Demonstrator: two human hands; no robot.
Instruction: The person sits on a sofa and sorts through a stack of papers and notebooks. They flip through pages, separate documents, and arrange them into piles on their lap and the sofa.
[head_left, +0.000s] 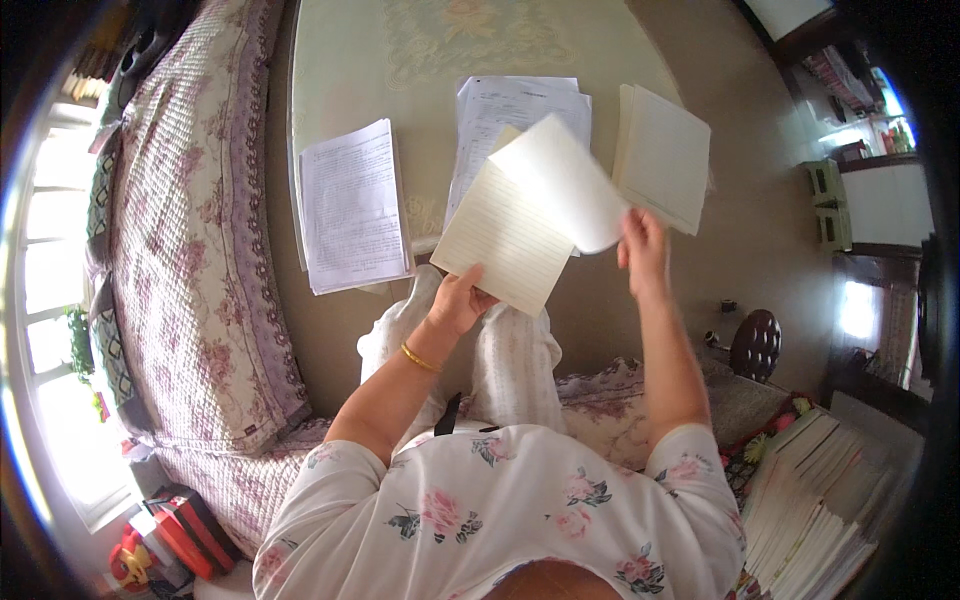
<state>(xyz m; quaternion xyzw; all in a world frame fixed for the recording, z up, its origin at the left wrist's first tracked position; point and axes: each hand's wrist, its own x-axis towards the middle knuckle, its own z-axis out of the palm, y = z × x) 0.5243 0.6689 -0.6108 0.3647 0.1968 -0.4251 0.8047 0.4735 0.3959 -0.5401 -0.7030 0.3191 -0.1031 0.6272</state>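
My left hand (463, 298) grips the lower edge of a pad of lined cream paper (504, 238), thumb on top, above my knees. At the right, my right hand (640, 238) pinches the corner of a lifted, curving sheet (561, 180), blurred and joined or overlapping at the pad's upper part. Behind them lies a stack of printed sheets (525, 101), partly covered. Another printed stack (352, 210) rests at the table's left edge. A pile of pale sheets (666, 157) sits at the right edge, slightly past the table's side.
A table with a patterned pale cover (420, 45) stands before me. Along the left runs a sofa with a quilted floral cover (195, 225). Several books or papers (810, 510) are piled at the lower right, near a dark oval object (756, 345). Red boxes (191, 529) stand lower left.
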